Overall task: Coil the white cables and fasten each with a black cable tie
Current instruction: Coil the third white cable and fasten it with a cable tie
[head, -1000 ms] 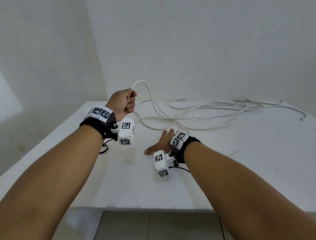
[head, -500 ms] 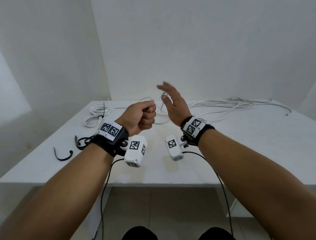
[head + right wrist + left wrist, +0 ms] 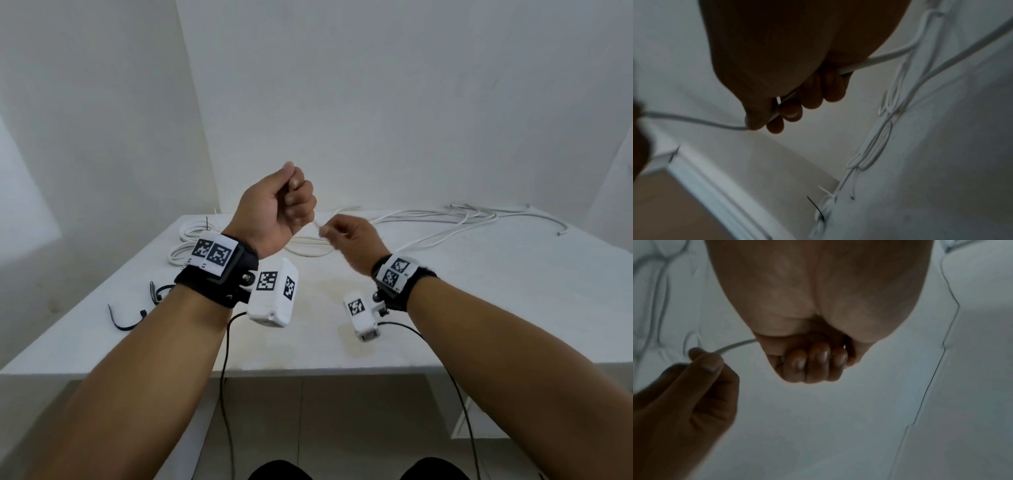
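My left hand [image 3: 294, 202] is a raised fist above the table, gripping one end of a white cable [image 3: 317, 226]. In the left wrist view its curled fingers [image 3: 815, 365] close over the cable [image 3: 735, 345]. Just right and lower, my right hand [image 3: 337, 233] pinches the same cable. In the right wrist view the cable [image 3: 694, 121] passes between thumb and fingers [image 3: 791, 112] of that hand. The remaining white cable [image 3: 445, 222] trails loose across the far right of the table. Two black cable ties [image 3: 125, 320] [image 3: 156, 291] lie at the left.
A coiled white cable bundle [image 3: 191, 240] with a black tie on it lies at the far left of the white table [image 3: 513, 308]; the right wrist view shows it too [image 3: 821, 212]. Walls stand behind and to the left. The table's front edge is near me.
My left fist has risen higher with the cable. My right hand, open and raised half a second ago, has dropped and taken hold of the cable beside the left fist.
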Available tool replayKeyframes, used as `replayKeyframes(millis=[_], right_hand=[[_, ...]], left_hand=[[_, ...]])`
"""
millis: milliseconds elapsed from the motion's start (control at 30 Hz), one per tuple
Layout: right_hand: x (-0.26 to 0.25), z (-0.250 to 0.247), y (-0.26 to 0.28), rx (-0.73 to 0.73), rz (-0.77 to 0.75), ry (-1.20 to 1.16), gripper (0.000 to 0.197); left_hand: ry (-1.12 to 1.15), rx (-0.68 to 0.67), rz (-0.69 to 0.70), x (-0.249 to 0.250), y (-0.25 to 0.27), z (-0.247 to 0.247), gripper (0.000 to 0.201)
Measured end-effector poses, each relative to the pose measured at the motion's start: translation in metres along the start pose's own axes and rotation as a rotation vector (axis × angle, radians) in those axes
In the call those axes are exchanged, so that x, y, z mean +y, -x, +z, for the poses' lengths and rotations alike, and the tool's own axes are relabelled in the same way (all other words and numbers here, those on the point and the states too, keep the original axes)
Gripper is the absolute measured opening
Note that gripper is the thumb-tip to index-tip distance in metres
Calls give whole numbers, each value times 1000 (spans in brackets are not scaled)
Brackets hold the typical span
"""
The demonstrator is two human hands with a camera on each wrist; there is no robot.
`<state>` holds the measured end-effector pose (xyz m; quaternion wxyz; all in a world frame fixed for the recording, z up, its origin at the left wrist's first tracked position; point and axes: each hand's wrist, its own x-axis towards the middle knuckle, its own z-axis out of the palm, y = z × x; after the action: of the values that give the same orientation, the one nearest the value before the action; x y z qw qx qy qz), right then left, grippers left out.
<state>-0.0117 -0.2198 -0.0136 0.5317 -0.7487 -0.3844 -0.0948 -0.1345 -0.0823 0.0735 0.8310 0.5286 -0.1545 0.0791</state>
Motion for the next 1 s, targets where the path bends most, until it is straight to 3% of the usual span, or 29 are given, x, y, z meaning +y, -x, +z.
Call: replayKeyframes(millis=[167,333,433,500,633,733,867,1000], right_hand=[[-11,9,22,-221,-54,182,24],[-16,11,33,-357,-81,318,21],[-18,12,35,-425,-117,369,12],[-22,9,35,-471,-132,414,17],[-34,-10,27,-481,-197,460,17],[-43,-28,14,-453,-194,446,8],[-48,-50,-5,-371,-142,363,13],[-37,-58,-14,-219,-83,133,24]], left_hand=[[-445,267,48,-32,-17,-21,40],[-691,386,-34,-61,-18,-41,36],[-969,367,-81,-71,-15,-42,37],[-1198,294,-140,-72,-12,-42,36],[-1338,116,-236,-76,-8,-50,34],[-1318,21,-314,-75,-4,-52,39],[-864,20,-336,-78,7,-48,53],[-580,-20,-244,-76,11,-31,56]])
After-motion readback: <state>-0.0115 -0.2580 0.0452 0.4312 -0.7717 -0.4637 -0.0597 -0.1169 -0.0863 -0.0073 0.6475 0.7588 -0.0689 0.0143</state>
